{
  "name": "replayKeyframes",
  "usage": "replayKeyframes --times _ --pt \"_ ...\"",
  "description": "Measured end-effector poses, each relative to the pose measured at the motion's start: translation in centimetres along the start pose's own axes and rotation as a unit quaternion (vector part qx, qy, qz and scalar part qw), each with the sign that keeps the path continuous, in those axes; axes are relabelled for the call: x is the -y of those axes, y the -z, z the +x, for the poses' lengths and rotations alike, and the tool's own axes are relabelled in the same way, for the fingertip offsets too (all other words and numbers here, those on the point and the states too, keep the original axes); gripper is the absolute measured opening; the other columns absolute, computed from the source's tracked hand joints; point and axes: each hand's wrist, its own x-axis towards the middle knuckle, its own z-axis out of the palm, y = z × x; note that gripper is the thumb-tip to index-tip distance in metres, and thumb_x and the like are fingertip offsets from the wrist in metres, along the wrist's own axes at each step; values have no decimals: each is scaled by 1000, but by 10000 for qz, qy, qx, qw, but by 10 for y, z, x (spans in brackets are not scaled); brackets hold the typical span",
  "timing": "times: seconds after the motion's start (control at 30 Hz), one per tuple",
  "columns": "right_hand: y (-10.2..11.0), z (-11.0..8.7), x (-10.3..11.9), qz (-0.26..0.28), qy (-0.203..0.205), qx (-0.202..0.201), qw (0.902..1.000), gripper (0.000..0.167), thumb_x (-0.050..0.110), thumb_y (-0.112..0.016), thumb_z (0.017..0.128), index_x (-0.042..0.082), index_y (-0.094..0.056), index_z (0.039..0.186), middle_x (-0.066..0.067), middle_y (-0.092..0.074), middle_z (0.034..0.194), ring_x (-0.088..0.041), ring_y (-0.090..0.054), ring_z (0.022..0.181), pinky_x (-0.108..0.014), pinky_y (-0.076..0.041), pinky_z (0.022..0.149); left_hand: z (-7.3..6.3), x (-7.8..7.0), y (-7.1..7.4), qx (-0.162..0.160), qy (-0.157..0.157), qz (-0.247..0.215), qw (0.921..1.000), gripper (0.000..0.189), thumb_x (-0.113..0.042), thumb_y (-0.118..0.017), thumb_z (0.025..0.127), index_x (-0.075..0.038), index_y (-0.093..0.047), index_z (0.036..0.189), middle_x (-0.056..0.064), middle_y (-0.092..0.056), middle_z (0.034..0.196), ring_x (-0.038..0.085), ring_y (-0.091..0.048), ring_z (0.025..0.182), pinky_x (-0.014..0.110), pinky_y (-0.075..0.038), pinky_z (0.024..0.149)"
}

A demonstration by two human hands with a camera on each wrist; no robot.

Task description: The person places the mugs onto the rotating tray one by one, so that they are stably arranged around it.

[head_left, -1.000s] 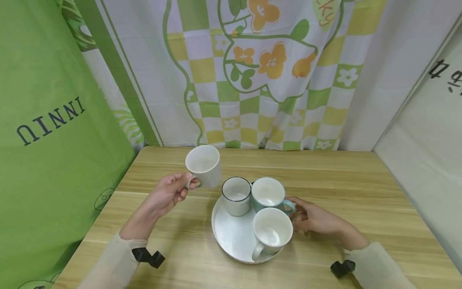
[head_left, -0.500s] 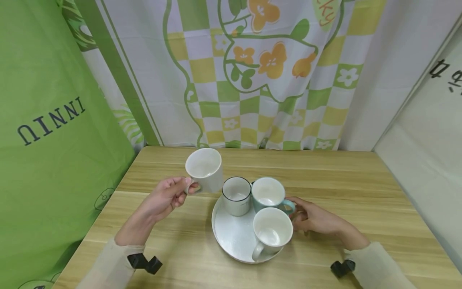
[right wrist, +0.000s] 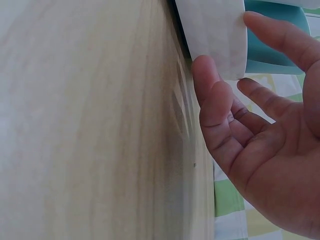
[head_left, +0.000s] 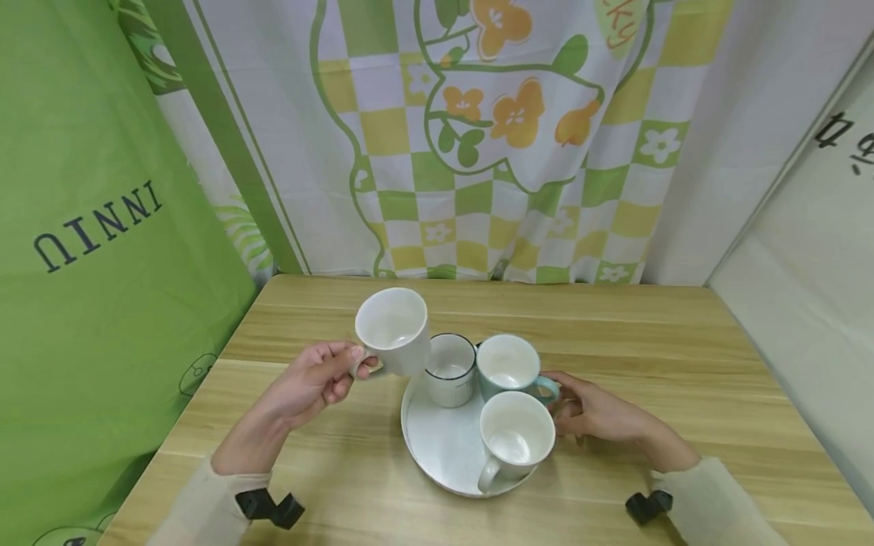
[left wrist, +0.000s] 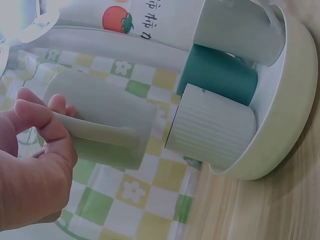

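Observation:
My left hand (head_left: 310,383) pinches the handle of a white mug (head_left: 403,353), which tilts in the air above the table. In the head view this mug overlaps the edge of a dark-rimmed white cup (head_left: 452,387). That cup stands in a round white tray (head_left: 433,455) with a teal mug (head_left: 501,387) and another pale mug (head_left: 517,436). The left wrist view shows ribbed sides on the dark-rimmed cup (left wrist: 215,125). At the tray's right side, my right hand (head_left: 597,413) holds its outer wall, fingertips at the rim and near the base in the right wrist view.
A wooden table (head_left: 683,364) lies under everything. Behind it hangs a checked, flowered curtain (head_left: 471,205). Green cloth (head_left: 102,318) borders the left side, and a pale cloth (head_left: 819,288) the right.
My left hand has brought the white mug slightly rightward and nearer to me, toward the dark-rimmed cup. The right hand and the tray stay in place.

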Motion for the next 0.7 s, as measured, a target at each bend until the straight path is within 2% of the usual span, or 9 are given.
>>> replayKeyframes --times 0.23,0.7 --pt "1 0 0 13 30 26 10000 78 10 -70 92 6 -24 155 -23 -58 116 -25 -70 82 -36 -57 53 -2 2 -5 141 44 23 9999 22 -16 -48 107 -9 -68 107 -10 -67 85 -6 -52 58 9 -38 49" --pt "1 -1 3 -1 12 47 10000 78 10 -69 92 6 -24 155 -24 -58 117 -26 -70 84 -37 -58 54 -7 2 -18 700 -3 55 9975 21 -15 -48 106 -10 -68 107 -13 -69 86 -7 -50 58 8 -36 50"
